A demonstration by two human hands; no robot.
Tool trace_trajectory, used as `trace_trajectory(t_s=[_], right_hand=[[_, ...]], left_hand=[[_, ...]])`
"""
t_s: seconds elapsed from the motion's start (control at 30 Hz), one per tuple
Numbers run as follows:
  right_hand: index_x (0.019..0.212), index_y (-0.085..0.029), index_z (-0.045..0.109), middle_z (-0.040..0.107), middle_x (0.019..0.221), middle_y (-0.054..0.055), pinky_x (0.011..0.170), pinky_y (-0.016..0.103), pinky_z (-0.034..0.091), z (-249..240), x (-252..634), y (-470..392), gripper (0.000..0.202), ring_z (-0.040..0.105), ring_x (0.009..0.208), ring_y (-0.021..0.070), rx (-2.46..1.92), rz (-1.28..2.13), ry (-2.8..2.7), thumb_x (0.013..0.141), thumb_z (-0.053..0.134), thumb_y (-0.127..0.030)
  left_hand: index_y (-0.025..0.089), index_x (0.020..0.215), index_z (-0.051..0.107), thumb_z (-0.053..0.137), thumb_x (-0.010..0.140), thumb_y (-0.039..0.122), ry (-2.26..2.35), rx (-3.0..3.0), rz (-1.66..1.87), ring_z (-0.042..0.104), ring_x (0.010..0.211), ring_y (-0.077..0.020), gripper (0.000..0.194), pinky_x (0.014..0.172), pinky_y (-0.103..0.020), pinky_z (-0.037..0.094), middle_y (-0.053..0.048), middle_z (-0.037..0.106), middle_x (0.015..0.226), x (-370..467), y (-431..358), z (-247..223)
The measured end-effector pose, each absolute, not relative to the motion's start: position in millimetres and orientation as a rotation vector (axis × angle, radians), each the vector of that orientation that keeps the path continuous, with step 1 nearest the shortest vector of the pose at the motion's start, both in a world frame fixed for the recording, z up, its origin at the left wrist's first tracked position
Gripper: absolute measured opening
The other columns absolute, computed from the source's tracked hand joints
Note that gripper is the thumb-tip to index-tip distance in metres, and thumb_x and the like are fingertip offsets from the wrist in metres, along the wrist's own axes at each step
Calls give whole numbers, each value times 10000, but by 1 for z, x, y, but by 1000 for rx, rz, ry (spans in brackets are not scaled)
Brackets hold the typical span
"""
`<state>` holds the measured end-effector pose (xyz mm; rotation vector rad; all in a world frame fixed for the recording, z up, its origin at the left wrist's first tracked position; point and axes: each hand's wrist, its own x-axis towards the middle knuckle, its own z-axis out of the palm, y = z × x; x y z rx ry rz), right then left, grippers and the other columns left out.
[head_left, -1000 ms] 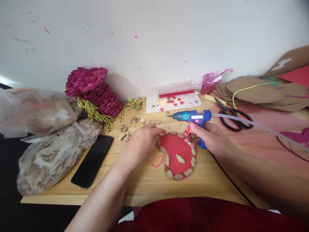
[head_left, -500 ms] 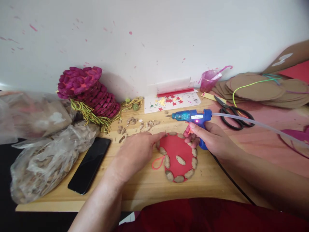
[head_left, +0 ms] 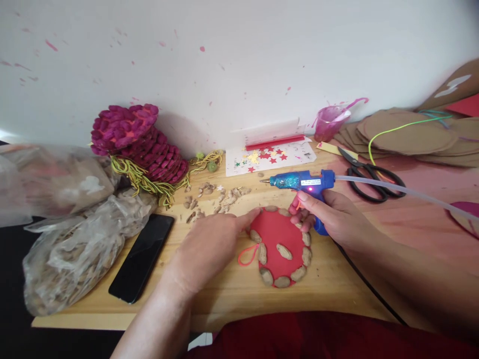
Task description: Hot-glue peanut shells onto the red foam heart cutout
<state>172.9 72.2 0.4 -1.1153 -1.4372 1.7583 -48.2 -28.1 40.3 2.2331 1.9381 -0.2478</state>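
On the table in front of me lies a red heart-shaped piece (head_left: 282, 234) edged with peanuts in their shells, and a single peanut (head_left: 284, 252) rests inside the border. An orange string loop (head_left: 247, 256) sticks out at its notch. My left hand (head_left: 213, 242) has its index finger stretched out, the tip touching the heart's upper left edge near a peanut; its other fingers are mostly hidden. Wrapped round the handle of a blue hot glue gun (head_left: 301, 180), my right hand (head_left: 329, 214) partly covers the heart's right side. The nozzle points left, above the heart.
Peanut shells (head_left: 226, 199) lie scattered behind my left hand. To the left are a black phone (head_left: 142, 259), a plastic bag (head_left: 82, 249) and a purple stack with yellow cords (head_left: 149, 144). Scissors (head_left: 374, 179), cardboard pieces (head_left: 407, 132) and a pink cup (head_left: 329, 122) stand right.
The whole view has shifted slightly, so things appear a little further right. My left fingertip stays at the heart's edge and my right hand keeps its grip on the glue gun.
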Motion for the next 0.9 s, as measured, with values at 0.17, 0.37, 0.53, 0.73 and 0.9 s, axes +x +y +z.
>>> trace_trajectory(t_s=[0.17, 0.37, 0.53, 0.73, 0.9], right_hand=[[763, -159, 638, 677, 727, 61, 488, 259, 549, 5, 172, 71, 365, 647, 617, 162, -1135, 1771, -1433, 834, 695, -512], [757, -156, 647, 687, 718, 59, 483, 243, 532, 10, 172, 70, 380, 630, 576, 142, -1207, 1737, -1442, 825, 694, -527], [754, -175, 667, 706, 700, 65, 481, 259, 535, 8, 172, 70, 390, 624, 542, 148, -1224, 1709, -1479, 799, 706, -561], [747, -208, 697, 720, 727, 83, 490, 309, 558, 1, 174, 72, 399, 644, 560, 190, -1259, 1660, -1511, 775, 705, -605], [696, -246, 703, 719, 672, 78, 520, 341, 556, 4, 173, 71, 404, 646, 530, 208, -1314, 1527, -1584, 757, 691, -646]], left_hand=[[422, 1531, 309, 438, 942, 122, 1927, 2222, -325, 721, 821, -239, 673, 709, -308, 502, -56, 763, 986, -46, -28, 40], [392, 1512, 375, 408, 964, 144, 1896, 2236, -275, 714, 798, -237, 602, 699, -299, 492, -60, 758, 940, -46, -25, 39], [365, 1470, 458, 412, 961, 160, 1921, 2248, -298, 697, 704, -261, 551, 593, -299, 463, -76, 740, 836, -41, -21, 40], [322, 1459, 477, 453, 947, 174, 1927, 2231, -256, 689, 713, -254, 533, 606, -298, 469, -65, 722, 805, -38, -21, 37], [308, 1457, 478, 416, 963, 165, 1916, 2214, -279, 687, 724, -248, 518, 615, -301, 484, -67, 719, 818, -35, -19, 39]])
